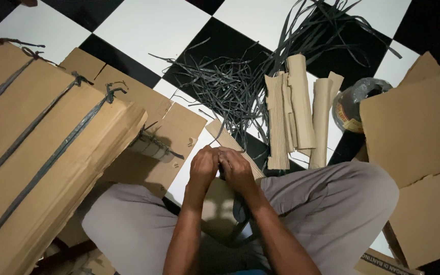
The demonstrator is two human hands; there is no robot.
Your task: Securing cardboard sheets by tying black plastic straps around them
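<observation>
cartons: matt brown cardboard | straps: dark plastic | floor: glossy tile

Left hand and right hand pressed together pinching dark plastic strap over narrow folded cardboard strip, tangled black strap pile beyond, strapped flat cardboard stack left, checkered floor

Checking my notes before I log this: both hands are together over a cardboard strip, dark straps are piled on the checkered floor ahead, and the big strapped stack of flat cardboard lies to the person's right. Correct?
Not quite. The head view shows the strapped stack of flat cardboard on the person's left, not right. The rest holds: left hand and right hand meet over the cardboard strip, with dark straps piled ahead.
</observation>
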